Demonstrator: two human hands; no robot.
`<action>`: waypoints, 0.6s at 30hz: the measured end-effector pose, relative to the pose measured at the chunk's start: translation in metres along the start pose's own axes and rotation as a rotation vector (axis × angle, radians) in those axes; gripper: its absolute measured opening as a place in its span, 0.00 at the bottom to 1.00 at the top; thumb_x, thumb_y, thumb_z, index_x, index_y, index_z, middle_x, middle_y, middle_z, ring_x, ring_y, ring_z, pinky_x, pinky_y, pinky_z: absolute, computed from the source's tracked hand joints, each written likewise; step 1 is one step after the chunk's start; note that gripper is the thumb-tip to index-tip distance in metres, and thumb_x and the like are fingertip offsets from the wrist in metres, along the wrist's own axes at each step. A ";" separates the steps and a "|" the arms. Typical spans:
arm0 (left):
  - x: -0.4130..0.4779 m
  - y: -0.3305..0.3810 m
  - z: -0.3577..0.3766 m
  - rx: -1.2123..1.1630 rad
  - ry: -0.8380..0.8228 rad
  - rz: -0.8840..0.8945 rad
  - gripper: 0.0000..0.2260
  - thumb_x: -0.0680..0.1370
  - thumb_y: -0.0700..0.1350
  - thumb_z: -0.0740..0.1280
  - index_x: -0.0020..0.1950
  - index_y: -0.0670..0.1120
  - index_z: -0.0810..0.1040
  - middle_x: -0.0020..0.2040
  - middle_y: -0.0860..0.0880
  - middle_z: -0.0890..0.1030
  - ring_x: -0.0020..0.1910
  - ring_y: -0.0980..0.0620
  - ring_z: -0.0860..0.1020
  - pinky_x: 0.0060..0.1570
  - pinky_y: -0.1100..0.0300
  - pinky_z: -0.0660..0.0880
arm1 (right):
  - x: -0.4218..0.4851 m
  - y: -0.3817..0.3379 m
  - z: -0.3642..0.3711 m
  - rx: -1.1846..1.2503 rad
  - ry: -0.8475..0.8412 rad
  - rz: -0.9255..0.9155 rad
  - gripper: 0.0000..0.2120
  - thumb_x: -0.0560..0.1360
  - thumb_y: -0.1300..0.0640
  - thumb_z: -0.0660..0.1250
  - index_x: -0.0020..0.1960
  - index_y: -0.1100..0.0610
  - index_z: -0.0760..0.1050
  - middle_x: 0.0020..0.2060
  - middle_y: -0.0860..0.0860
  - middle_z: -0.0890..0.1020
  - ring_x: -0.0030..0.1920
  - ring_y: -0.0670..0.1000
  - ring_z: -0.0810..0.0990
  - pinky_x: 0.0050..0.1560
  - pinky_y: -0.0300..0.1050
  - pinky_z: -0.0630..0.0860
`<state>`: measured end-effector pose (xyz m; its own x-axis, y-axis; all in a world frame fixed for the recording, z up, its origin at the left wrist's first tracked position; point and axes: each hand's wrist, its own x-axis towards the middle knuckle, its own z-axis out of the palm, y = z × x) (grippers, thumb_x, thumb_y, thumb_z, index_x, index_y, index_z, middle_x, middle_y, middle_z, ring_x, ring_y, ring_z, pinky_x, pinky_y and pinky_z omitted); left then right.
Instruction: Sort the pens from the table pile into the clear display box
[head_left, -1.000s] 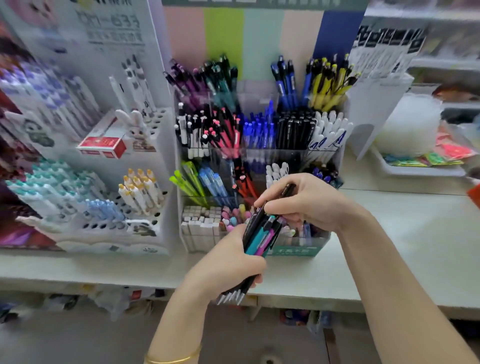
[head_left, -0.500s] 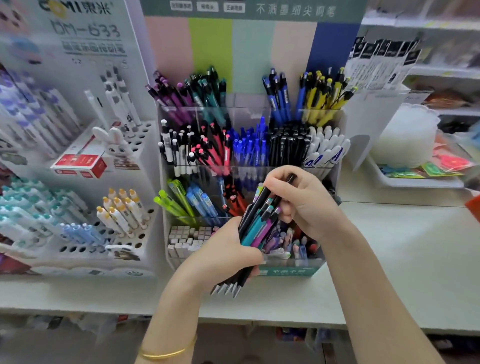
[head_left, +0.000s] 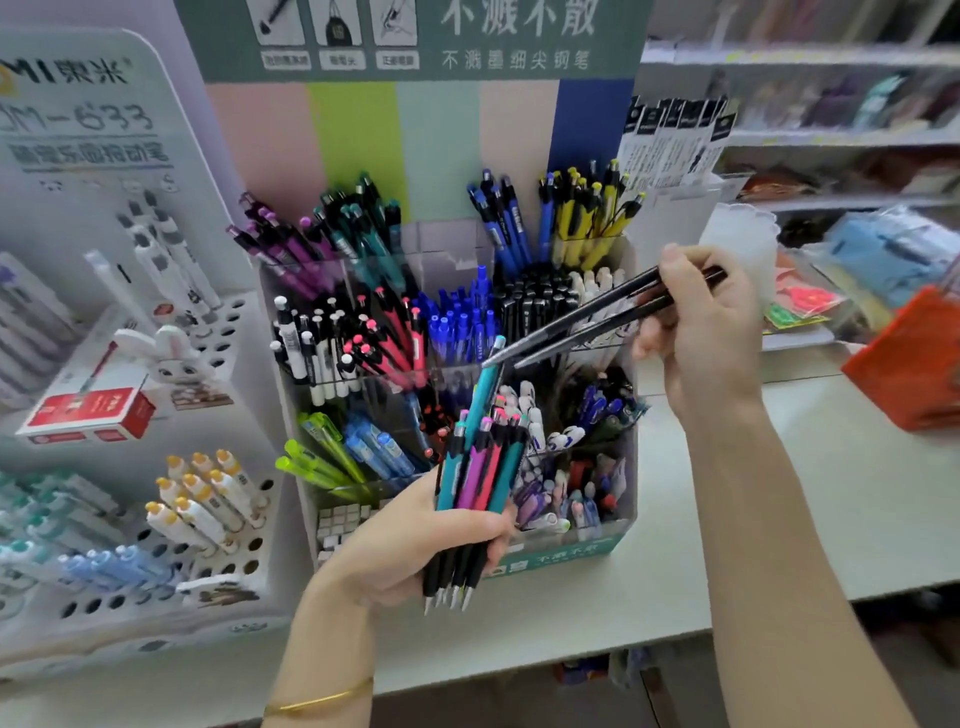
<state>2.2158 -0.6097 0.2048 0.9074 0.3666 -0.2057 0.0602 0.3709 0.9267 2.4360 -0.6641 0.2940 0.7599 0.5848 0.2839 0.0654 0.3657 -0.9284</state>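
Black pens (head_left: 587, 323), two slim barrels, pinched in right hand (head_left: 701, 338); left hand (head_left: 410, 545) grips glossy coloured bundle (head_left: 478, 467).

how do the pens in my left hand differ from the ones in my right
The left hand grips a bundle of pens; the right hand pinches a pair of pens. The bundle is teal, purple and pink; the pair is black. The bundle stands nearly upright, tips down; the pair slants, tips toward the display box. Both have pointed tips.
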 end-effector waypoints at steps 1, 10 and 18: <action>0.002 -0.001 -0.001 -0.011 -0.001 0.011 0.18 0.68 0.41 0.74 0.53 0.38 0.73 0.42 0.42 0.75 0.37 0.48 0.74 0.38 0.56 0.73 | -0.001 0.000 -0.002 -0.008 0.037 -0.028 0.09 0.80 0.59 0.61 0.41 0.55 0.69 0.27 0.49 0.74 0.18 0.47 0.69 0.19 0.38 0.67; 0.012 0.001 -0.005 -0.155 -0.044 0.039 0.11 0.67 0.40 0.73 0.46 0.40 0.76 0.41 0.44 0.75 0.36 0.49 0.74 0.38 0.58 0.75 | -0.002 0.005 -0.013 0.060 0.242 -0.063 0.09 0.80 0.62 0.60 0.41 0.56 0.67 0.27 0.48 0.72 0.18 0.46 0.68 0.19 0.38 0.66; 0.014 0.006 -0.011 -0.056 -0.005 0.053 0.11 0.67 0.42 0.73 0.45 0.39 0.77 0.40 0.43 0.75 0.36 0.49 0.74 0.41 0.53 0.74 | -0.014 -0.005 0.000 -0.350 0.207 -0.385 0.10 0.80 0.59 0.62 0.42 0.49 0.66 0.30 0.41 0.74 0.19 0.47 0.72 0.21 0.38 0.67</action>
<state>2.2243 -0.5925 0.2043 0.9109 0.3826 -0.1546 -0.0113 0.3977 0.9174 2.4248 -0.6742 0.2947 0.7474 0.2895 0.5980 0.5474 0.2418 -0.8012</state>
